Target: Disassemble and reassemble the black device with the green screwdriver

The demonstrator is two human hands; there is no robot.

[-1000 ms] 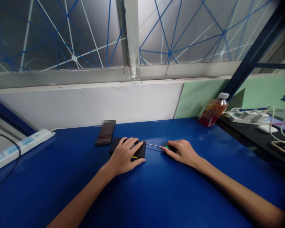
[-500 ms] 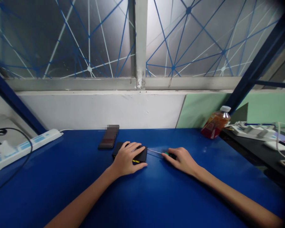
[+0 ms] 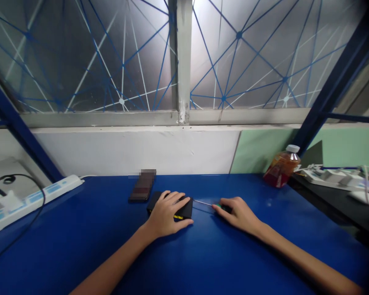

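A small black box (image 3: 187, 209) with a yellow-and-black mark on its near side lies on the blue table (image 3: 190, 262). My left hand (image 3: 162, 219) holds it, fingers spread across the top and thumb along the near side; much of the box is hidden beneath the palm. To the right, my right hand (image 3: 241, 215) is closed round the handle of a screwdriver (image 3: 203, 203), with a bit of green showing at the grip. Its thin metal shaft points left, and the tip meets or nearly meets the box's right side; I cannot tell whether it touches.
Behind the box lies a dark phone-like slab (image 3: 142, 186), partly pixelated. A white power strip (image 3: 60, 187) with a black cable runs along the left. A bottle of reddish drink (image 3: 281, 168) leans at the back right, near a dark side table (image 3: 322, 194) with adapters.
My view has tipped slightly upward, so everything sits lower in the picture. Both hands, the box and the screwdriver keep nearly the same places relative to each other.
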